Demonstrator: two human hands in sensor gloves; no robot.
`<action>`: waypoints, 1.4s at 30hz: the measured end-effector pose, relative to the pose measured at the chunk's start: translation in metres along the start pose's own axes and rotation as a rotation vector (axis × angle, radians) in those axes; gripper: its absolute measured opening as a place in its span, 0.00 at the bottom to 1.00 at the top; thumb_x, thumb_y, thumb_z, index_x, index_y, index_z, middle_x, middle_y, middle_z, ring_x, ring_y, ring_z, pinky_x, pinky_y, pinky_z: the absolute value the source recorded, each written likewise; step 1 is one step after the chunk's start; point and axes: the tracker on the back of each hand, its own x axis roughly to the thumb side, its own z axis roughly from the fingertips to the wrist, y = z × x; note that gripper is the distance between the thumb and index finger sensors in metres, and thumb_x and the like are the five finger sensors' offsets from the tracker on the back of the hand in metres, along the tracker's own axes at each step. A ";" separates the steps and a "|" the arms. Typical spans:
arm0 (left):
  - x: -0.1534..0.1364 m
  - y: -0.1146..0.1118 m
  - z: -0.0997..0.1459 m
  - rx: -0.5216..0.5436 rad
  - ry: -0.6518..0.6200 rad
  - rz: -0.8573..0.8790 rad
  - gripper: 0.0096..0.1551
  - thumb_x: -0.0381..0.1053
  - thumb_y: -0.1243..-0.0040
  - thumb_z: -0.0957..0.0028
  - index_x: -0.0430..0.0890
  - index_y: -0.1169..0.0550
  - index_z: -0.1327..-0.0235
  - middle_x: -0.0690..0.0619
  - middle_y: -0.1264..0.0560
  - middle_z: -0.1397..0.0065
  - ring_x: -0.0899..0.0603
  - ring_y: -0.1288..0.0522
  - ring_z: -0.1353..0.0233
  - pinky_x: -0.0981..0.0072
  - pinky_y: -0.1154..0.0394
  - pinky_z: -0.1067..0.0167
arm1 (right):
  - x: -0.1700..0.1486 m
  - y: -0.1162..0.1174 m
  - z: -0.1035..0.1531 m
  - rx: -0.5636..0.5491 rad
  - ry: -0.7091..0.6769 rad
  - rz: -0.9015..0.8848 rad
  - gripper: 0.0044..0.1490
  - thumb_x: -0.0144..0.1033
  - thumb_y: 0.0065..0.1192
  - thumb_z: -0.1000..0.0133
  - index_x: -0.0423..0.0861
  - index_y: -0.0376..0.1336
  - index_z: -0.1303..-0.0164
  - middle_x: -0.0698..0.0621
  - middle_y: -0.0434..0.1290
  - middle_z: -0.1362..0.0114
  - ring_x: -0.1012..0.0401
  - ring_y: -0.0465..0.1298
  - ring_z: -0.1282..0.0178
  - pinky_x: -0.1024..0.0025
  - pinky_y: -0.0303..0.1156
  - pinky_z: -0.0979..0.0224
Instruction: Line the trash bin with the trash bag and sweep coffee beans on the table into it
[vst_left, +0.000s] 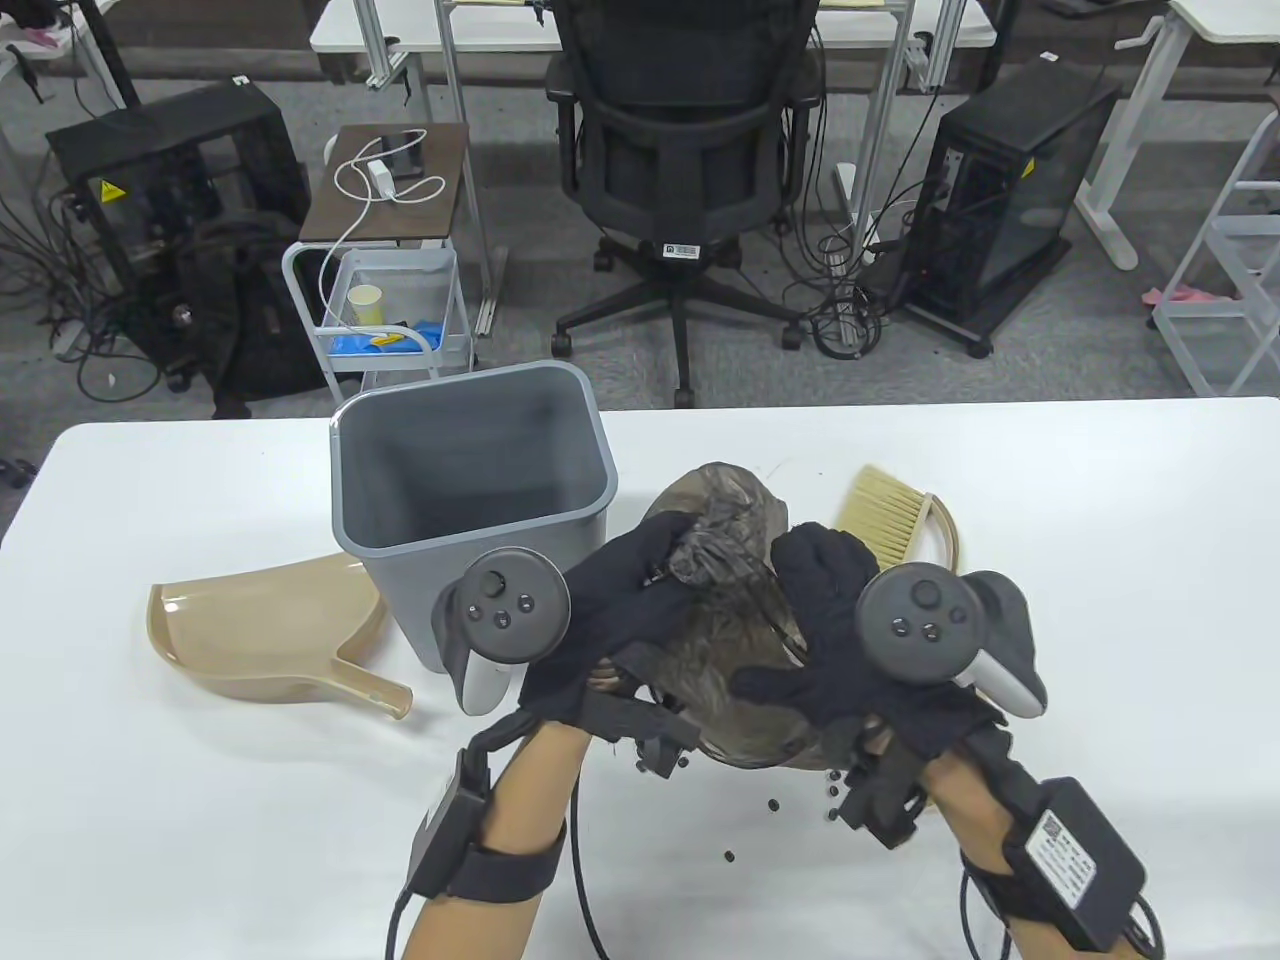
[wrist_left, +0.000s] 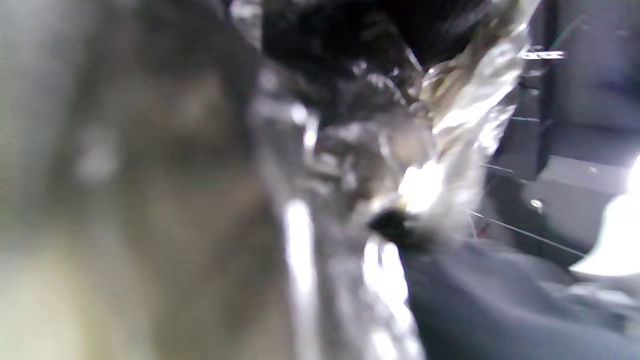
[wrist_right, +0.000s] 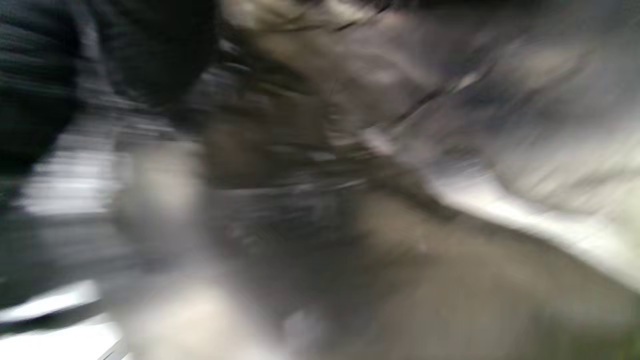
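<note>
Both hands, left hand (vst_left: 620, 610) and right hand (vst_left: 835, 625), clutch the crumpled trash bag (vst_left: 725, 520); trash bin (vst_left: 470, 480) unlined; coffee beans (vst_left: 775, 803) unswept near the table's front edge.

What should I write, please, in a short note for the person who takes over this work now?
Left hand and right hand: both grip the crumpled trash bag, held above the table.
Trash bin: upright at the left of the bag, not yet lined.
Dustpan lies left of the bin; brush lies behind the right hand.
Coffee beans are scattered on the table near the wrists.
Done: bag picked up.
Left: open the bag, line the bin, sweep the beans in.
</note>
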 end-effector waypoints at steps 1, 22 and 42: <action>0.004 0.001 0.003 0.000 -0.008 -0.038 0.21 0.55 0.40 0.36 0.45 0.20 0.37 0.45 0.17 0.35 0.43 0.15 0.43 0.49 0.23 0.44 | -0.012 -0.004 -0.005 -0.072 0.035 -0.034 0.35 0.41 0.60 0.47 0.42 0.59 0.30 0.33 0.61 0.23 0.30 0.60 0.26 0.35 0.59 0.29; -0.072 0.020 0.038 -0.048 0.261 -0.288 0.21 0.55 0.43 0.35 0.46 0.20 0.37 0.46 0.16 0.37 0.46 0.14 0.47 0.52 0.21 0.47 | -0.033 -0.080 0.025 -0.191 0.087 -0.032 0.25 0.40 0.58 0.45 0.45 0.69 0.40 0.43 0.85 0.50 0.47 0.87 0.59 0.55 0.81 0.56; -0.014 0.108 -0.007 0.217 -0.194 0.792 0.21 0.49 0.47 0.32 0.52 0.29 0.26 0.51 0.25 0.23 0.45 0.20 0.30 0.48 0.25 0.34 | 0.073 -0.158 -0.058 -0.491 -0.230 -0.576 0.26 0.44 0.46 0.40 0.64 0.54 0.30 0.56 0.72 0.29 0.54 0.77 0.31 0.58 0.73 0.27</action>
